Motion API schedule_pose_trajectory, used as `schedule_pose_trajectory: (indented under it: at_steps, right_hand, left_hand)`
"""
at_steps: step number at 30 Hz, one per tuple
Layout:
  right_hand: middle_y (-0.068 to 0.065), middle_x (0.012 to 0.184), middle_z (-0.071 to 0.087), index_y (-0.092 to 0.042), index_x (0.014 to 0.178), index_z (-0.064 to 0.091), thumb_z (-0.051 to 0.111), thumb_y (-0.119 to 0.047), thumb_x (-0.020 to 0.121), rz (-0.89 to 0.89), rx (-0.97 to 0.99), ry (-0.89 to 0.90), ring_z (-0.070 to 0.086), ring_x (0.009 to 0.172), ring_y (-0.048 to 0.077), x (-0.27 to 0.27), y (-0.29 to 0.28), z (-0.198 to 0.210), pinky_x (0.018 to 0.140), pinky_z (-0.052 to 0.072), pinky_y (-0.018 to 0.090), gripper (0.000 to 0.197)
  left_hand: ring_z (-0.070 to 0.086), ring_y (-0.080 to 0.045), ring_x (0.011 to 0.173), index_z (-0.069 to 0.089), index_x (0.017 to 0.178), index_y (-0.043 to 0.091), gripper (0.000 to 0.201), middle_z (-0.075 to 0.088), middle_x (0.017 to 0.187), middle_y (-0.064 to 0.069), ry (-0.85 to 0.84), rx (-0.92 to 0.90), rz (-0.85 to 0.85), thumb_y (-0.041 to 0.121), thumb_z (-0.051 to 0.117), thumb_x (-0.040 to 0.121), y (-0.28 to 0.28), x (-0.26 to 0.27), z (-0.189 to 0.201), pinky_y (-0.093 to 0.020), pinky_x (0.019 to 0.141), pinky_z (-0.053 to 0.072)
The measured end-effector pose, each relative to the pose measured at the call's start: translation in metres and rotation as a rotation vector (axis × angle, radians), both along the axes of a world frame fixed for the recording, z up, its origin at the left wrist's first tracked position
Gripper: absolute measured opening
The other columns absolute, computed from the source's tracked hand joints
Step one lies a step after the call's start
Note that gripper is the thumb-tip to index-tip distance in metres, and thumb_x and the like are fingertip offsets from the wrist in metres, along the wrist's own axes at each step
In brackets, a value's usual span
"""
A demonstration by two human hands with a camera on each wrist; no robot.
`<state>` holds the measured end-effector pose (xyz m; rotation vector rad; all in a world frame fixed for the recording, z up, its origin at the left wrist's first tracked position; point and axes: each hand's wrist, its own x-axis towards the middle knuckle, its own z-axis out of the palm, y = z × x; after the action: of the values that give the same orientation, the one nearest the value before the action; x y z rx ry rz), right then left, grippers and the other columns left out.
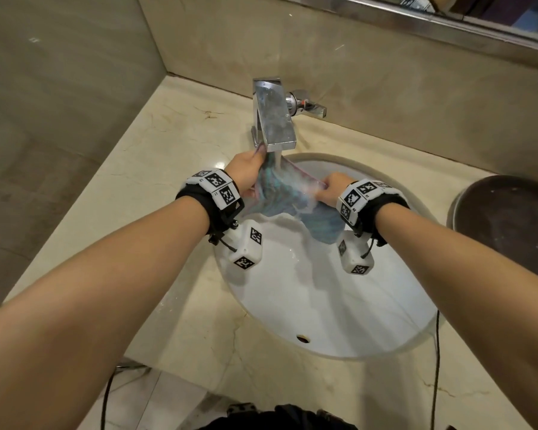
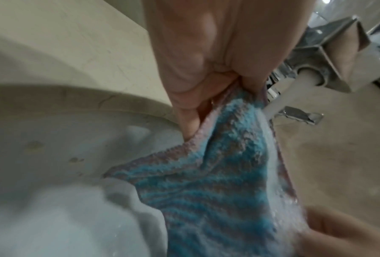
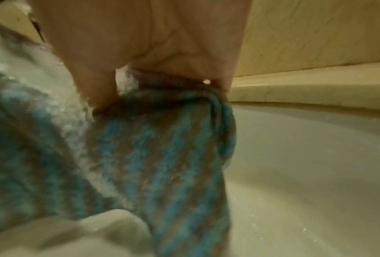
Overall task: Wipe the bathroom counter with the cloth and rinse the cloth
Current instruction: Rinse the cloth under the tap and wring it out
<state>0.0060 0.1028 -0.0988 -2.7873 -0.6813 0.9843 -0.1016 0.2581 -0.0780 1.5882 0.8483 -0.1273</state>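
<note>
A blue and pink striped cloth [image 1: 280, 197] hangs stretched between both hands over the white sink [image 1: 323, 305]. Water runs from the chrome faucet [image 1: 274, 119] onto the cloth's middle. My left hand [image 1: 246, 170] pinches the cloth's upper left corner just under the spout. My right hand [image 1: 334, 189] grips the cloth's right edge, lower and to the right. In the left wrist view the cloth [image 2: 206, 173] hangs from curled fingers [image 2: 184, 107] with the water stream [image 2: 279, 100] falling on it. In the right wrist view the cloth [image 3: 158, 156] droops from that hand's fingers [image 3: 96, 87].
The beige marble counter [image 1: 156, 169] surrounds the sink. The faucet handle [image 1: 311, 105] sticks out to the right of the spout. A dark round object [image 1: 507, 225] sits at the counter's right. Tiled walls stand behind and to the left; a mirror edge [image 1: 416, 13] runs above.
</note>
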Motion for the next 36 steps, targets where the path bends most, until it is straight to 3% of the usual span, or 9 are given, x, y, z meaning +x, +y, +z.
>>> schedule_pose_trajectory:
  at_steps: [4,10,18,22,26,29,31,34,36]
  right_hand:
    - [0.005,0.061,0.055,-0.014,0.062,0.055,0.063,-0.035,0.079,0.019,-0.16,-0.015,0.056,0.066,0.026,0.003,-0.009,0.0,0.062,0.044,0.026,0.029]
    - [0.008,0.07,0.061,-0.01,0.075,0.062,0.057,-0.019,0.087,0.111,-0.312,-0.046,0.062,0.075,0.028,0.012,-0.029,-0.001,0.076,0.054,0.034,0.016]
    - [0.02,0.126,0.06,-0.001,0.117,0.059,0.052,-0.031,0.093,-0.465,0.326,0.324,0.059,0.114,0.034,-0.003,0.0,0.01,0.1,0.048,0.044,0.039]
    - [0.02,0.129,0.055,0.001,0.128,0.05,0.044,-0.032,0.098,-0.738,0.565,0.632,0.055,0.12,0.037,-0.022,0.031,0.017,0.101,0.046,0.048,0.045]
    - [0.021,0.147,0.038,-0.001,0.141,0.036,0.031,-0.039,0.1,-0.843,0.703,0.874,0.037,0.136,0.039,-0.031,0.042,0.025,0.112,0.032,0.05,0.056]
    - [0.018,0.144,0.043,-0.001,0.14,0.036,0.025,-0.034,0.103,-0.905,0.83,0.988,0.041,0.134,0.035,-0.03,0.049,0.024,0.108,0.034,0.047,0.052]
    - [0.016,0.137,0.051,-0.004,0.134,0.044,0.028,-0.027,0.103,-0.89,0.863,1.02,0.05,0.126,0.033,-0.033,0.053,0.025,0.102,0.041,0.044,0.042]
    - [0.012,0.105,0.061,-0.007,0.102,0.058,0.035,-0.021,0.1,-0.826,0.864,1.094,0.059,0.089,0.025,-0.044,0.055,0.025,0.083,0.053,0.035,0.027]
    - [0.013,0.109,0.056,-0.007,0.111,0.058,0.036,-0.017,0.1,-0.893,0.917,1.096,0.055,0.088,0.023,-0.047,0.056,0.023,0.091,0.05,0.034,0.026]
  left_hand:
    - [0.057,-0.022,0.071,0.055,0.101,0.019,0.038,0.054,0.081,-0.009,0.039,-0.291,0.002,0.05,0.033,0.096,-0.012,0.001,-0.001,-0.041,0.073,0.056]
    - [0.065,-0.024,0.08,0.049,0.119,0.014,0.044,0.063,0.092,-0.008,0.006,-0.42,0.08,0.048,0.03,0.098,-0.016,0.005,-0.001,-0.044,0.072,0.057]
    - [0.051,-0.038,0.123,0.046,0.133,0.014,0.06,0.051,0.136,-0.016,0.022,-0.578,0.101,0.056,0.026,0.095,-0.01,0.005,-0.008,-0.062,0.097,0.04]
    - [0.054,-0.037,0.116,0.056,0.105,0.014,0.034,0.058,0.117,-0.015,-0.012,-0.584,0.084,0.036,0.032,0.099,-0.021,0.009,-0.007,-0.063,0.098,0.04]
    - [0.061,-0.035,0.098,0.051,0.122,0.008,0.031,0.061,0.114,-0.018,-0.044,-0.63,0.138,0.021,0.037,0.098,-0.028,0.008,-0.004,-0.049,0.078,0.054]
    - [0.058,-0.036,0.111,0.049,0.127,0.009,0.033,0.054,0.13,-0.02,-0.076,-0.65,0.162,0.023,0.038,0.099,-0.026,0.006,-0.006,-0.044,0.088,0.051]
    - [0.061,-0.032,0.098,0.047,0.128,0.005,0.035,0.055,0.126,-0.022,-0.117,-0.64,0.23,0.022,0.036,0.1,-0.022,0.006,-0.008,-0.036,0.074,0.055]
    - [0.061,-0.033,0.1,0.046,0.13,-0.005,0.043,0.057,0.119,-0.023,-0.121,-0.538,0.282,0.026,0.036,0.1,-0.012,0.007,-0.018,-0.033,0.078,0.054]
    - [0.061,-0.032,0.087,0.048,0.124,-0.003,0.039,0.055,0.113,-0.024,-0.094,-0.48,0.254,0.026,0.037,0.1,-0.012,0.004,-0.019,-0.036,0.073,0.051]
